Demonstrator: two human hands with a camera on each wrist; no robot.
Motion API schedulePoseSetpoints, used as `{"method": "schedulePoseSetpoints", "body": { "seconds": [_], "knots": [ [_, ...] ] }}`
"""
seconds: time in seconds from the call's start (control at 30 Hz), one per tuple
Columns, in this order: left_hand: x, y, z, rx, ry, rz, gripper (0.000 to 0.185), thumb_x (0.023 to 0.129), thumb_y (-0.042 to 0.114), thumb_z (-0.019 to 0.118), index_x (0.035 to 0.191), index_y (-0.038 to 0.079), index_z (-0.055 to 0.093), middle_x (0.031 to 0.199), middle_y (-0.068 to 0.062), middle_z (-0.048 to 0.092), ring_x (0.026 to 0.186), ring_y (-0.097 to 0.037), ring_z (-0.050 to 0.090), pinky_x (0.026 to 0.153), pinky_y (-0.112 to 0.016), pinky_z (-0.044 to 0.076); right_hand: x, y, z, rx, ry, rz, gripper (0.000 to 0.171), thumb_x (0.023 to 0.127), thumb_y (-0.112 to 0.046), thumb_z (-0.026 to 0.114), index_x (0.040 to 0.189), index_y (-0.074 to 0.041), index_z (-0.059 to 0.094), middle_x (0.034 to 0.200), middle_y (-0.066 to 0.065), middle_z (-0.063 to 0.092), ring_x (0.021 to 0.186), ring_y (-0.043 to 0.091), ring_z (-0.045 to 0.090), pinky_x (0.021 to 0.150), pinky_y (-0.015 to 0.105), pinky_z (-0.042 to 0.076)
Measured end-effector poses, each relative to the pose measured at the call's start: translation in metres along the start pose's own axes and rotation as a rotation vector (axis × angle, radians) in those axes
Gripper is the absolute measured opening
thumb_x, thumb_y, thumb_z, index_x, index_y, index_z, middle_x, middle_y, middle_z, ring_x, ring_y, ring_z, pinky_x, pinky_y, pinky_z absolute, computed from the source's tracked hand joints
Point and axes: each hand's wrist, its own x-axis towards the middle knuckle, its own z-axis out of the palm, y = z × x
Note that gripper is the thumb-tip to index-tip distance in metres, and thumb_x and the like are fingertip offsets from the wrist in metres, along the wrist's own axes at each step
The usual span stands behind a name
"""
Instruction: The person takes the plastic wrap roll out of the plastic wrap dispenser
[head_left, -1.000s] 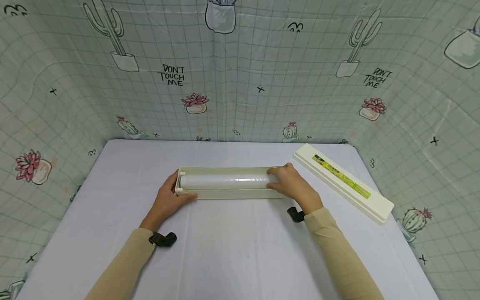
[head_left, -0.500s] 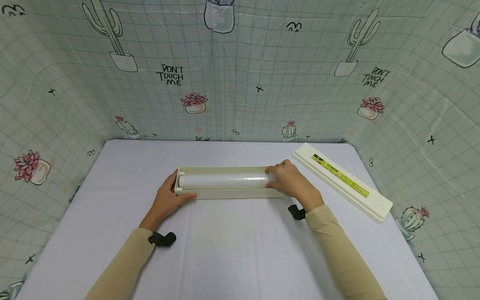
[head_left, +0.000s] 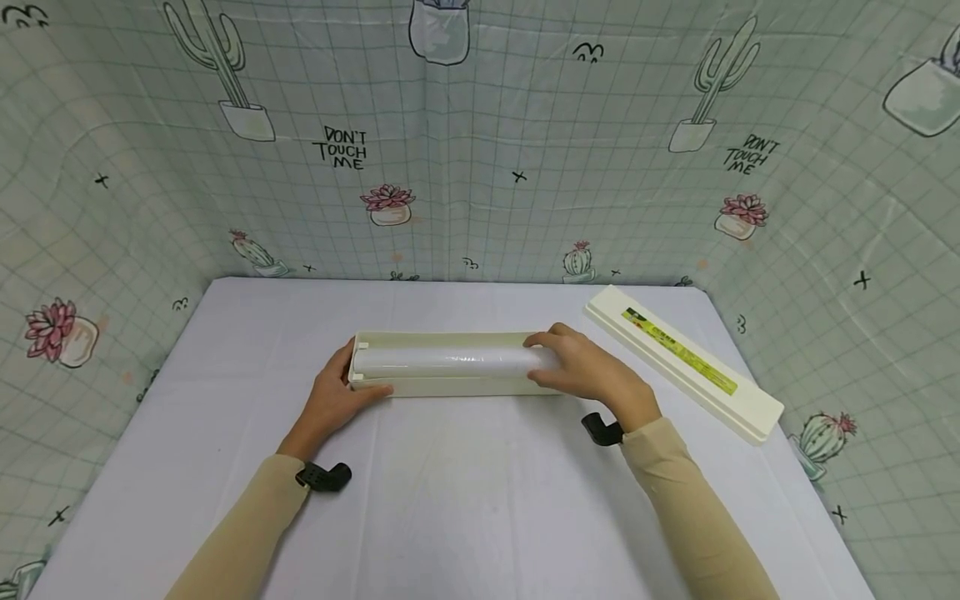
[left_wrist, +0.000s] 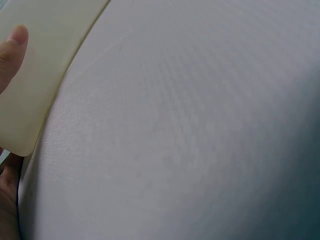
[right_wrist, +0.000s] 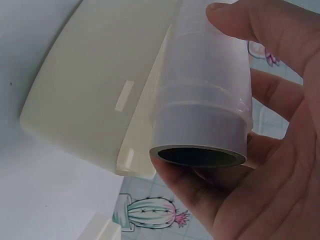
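A long cream dispenser box [head_left: 450, 386] lies open in the middle of the white table [head_left: 465, 500]. A roll of clear film [head_left: 450, 359] lies along it. My right hand [head_left: 588, 373] grips the roll's right end, which is lifted a little above the box. In the right wrist view the fingers [right_wrist: 272, 85] and thumb wrap the roll [right_wrist: 205, 95] near its open core, beside the box [right_wrist: 95, 100]. My left hand [head_left: 336, 398] holds the box's left end, thumb along the front wall. The left wrist view shows a fingertip [left_wrist: 12, 45] on the box corner [left_wrist: 45, 75].
The box's cream lid [head_left: 682, 360], with a yellow-green label, lies slantwise at the table's back right. Cactus-print cloth walls [head_left: 480, 167] close in the table at the back and both sides. Bare tabletop [left_wrist: 190, 140] stretches in front of the box.
My right hand has closed further round the roll's right end and raised it slightly out of the box. The left hand and the box have stayed put.
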Motion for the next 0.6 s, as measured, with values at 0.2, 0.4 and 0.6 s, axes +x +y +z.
{"method": "schedulePoseSetpoints", "body": {
  "seconds": [0.2,0.4,0.6],
  "knots": [
    [0.002,-0.002,0.003,-0.008,-0.008,-0.005,0.106,0.084,0.024,0.088,0.166,0.018,0.02,0.157,-0.017,0.04,0.134,-0.035,0.05,0.11,-0.053,0.041,0.001,-0.003,0.004,0.074,-0.033,0.002,0.057,0.09,-0.03,0.079,0.14,-0.01,0.062,0.141,0.015,0.062,0.118,0.028,0.06,0.1,0.047,0.051],
    [0.001,-0.001,0.003,0.003,-0.008,-0.012,0.107,0.085,0.026,0.088,0.166,0.017,0.019,0.157,-0.018,0.04,0.135,-0.035,0.049,0.111,-0.053,0.041,0.003,-0.011,0.011,0.031,-0.023,-0.01,0.068,0.086,-0.038,0.084,0.144,-0.01,0.06,0.145,0.014,0.06,0.126,0.032,0.056,0.104,0.05,0.049],
    [0.0,0.0,0.0,0.009,-0.004,-0.001,0.106,0.084,0.032,0.088,0.166,0.018,0.022,0.156,-0.017,0.042,0.133,-0.034,0.05,0.111,-0.053,0.041,0.003,-0.014,0.019,-0.047,0.073,-0.065,0.062,0.086,-0.032,0.085,0.14,-0.009,0.063,0.141,0.016,0.063,0.126,0.036,0.059,0.101,0.052,0.05]
  ]
}}
